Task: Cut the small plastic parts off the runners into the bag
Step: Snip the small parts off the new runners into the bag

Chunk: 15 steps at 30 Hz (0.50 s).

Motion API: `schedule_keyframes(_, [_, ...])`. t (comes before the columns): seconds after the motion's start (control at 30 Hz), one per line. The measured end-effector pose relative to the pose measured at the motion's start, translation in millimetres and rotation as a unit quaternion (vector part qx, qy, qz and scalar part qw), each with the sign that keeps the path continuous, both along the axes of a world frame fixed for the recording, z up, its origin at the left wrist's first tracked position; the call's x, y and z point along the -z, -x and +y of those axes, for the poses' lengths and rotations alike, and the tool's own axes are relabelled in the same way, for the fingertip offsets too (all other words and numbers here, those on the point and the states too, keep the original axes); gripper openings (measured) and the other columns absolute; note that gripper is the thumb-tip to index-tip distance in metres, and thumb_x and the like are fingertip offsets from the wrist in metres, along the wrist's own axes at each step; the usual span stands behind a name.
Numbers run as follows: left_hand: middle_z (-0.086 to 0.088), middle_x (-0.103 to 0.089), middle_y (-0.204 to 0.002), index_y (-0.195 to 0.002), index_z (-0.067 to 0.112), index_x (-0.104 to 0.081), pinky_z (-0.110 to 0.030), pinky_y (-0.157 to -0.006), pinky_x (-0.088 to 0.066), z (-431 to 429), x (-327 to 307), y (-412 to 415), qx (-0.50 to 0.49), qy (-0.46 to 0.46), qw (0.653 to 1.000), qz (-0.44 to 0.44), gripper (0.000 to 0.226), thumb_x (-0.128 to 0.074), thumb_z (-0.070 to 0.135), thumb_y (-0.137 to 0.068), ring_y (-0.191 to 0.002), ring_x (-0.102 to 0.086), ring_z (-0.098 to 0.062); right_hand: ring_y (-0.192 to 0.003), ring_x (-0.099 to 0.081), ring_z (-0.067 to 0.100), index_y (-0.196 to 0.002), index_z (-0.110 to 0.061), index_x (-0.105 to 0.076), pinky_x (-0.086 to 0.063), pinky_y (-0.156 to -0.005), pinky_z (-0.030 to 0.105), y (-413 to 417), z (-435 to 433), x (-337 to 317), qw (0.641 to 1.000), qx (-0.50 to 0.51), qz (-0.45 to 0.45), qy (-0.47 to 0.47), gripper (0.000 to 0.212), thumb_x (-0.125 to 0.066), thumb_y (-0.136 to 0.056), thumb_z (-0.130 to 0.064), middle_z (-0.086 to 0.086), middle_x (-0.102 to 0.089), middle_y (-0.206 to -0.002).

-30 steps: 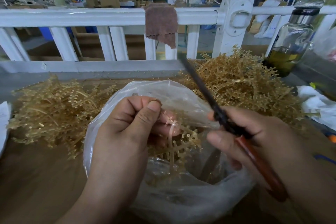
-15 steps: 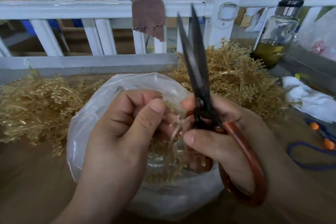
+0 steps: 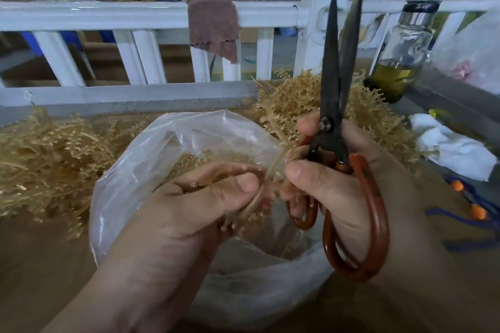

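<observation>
My left hand (image 3: 189,211) pinches a runner (image 3: 274,163) over the bag (image 3: 140,170); my right hand (image 3: 319,184) grips upturned scissors (image 3: 331,67). With both so close together, I fear a nicked finger, or parts (image 3: 189,162) flying wide

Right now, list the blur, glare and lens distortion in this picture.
Head view: the wide lens bows the white railing and tilts its posts; the runner pinched in the left hand is smeared by blur, the scissors in the right hand sharper; soft light leaves a pale sheen on the plastic bag, no hard shadows.
</observation>
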<state>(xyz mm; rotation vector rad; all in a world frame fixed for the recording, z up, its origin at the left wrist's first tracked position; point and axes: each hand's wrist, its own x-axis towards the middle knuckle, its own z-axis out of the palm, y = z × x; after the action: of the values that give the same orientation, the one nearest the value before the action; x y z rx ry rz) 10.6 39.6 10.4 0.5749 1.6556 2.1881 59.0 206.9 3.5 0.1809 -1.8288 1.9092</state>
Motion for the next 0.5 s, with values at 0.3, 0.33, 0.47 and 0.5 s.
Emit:
schedule_keyframes(0.3, [-0.023, -0.075, -0.082, -0.077, 0.003, -0.077, -0.047, -0.086, -0.061, -1, 17, 3, -0.036, -0.073, 0.996, -0.035, 0.022, -0.080, 0.022, -0.066, -0.087, -0.075, -0.038, -0.057, -0.069, 0.024, -0.103, -0.041, -0.069, -0.054, -0.050, 0.035, -1, 3, 0, 1.000, -0.002, -0.010, -0.020, 0.029, -0.075, -0.076, -0.035, -0.001, -0.070, -0.079])
schedule_keyframes(0.33, [-0.020, -0.073, -0.074, -0.074, 0.006, -0.076, -0.043, -0.080, -0.062, 0, 18, 4, -0.046, -0.073, 0.996, -0.038, 0.018, -0.081, 0.020, -0.065, -0.081, -0.075, -0.035, -0.056, -0.068, 0.023, -0.103, -0.041, -0.069, -0.054, -0.049, 0.033, -1, 3, -1, 1.000, -0.010, -0.016, -0.016, 0.029, -0.074, -0.075, -0.034, -0.001, -0.070, -0.076])
schedule_keyframes(0.47, [-0.013, -0.057, -0.061, -0.067, 0.007, -0.069, -0.030, -0.068, -0.058, -2, 14, 4, -0.016, -0.095, 0.994, -0.053, 0.024, -0.087, 0.022, -0.059, -0.067, -0.067, -0.026, -0.054, -0.066, 0.024, -0.102, -0.040, -0.069, -0.055, -0.047, 0.037, -2, 3, 0, 0.999, -0.019, -0.029, -0.023, 0.030, -0.072, -0.073, -0.032, 0.001, -0.069, -0.073])
schedule_keyframes(0.5, [-0.013, -0.057, -0.063, -0.065, 0.009, -0.068, -0.031, -0.069, -0.058, -3, 12, 4, -0.003, -0.096, 0.994, -0.053, 0.029, -0.091, 0.024, -0.055, -0.069, -0.066, -0.026, -0.055, -0.066, 0.027, -0.101, -0.041, -0.069, -0.054, -0.048, 0.041, -3, 2, -1, 0.999, -0.017, -0.033, -0.033, 0.030, -0.071, -0.073, -0.033, 0.002, -0.070, -0.072])
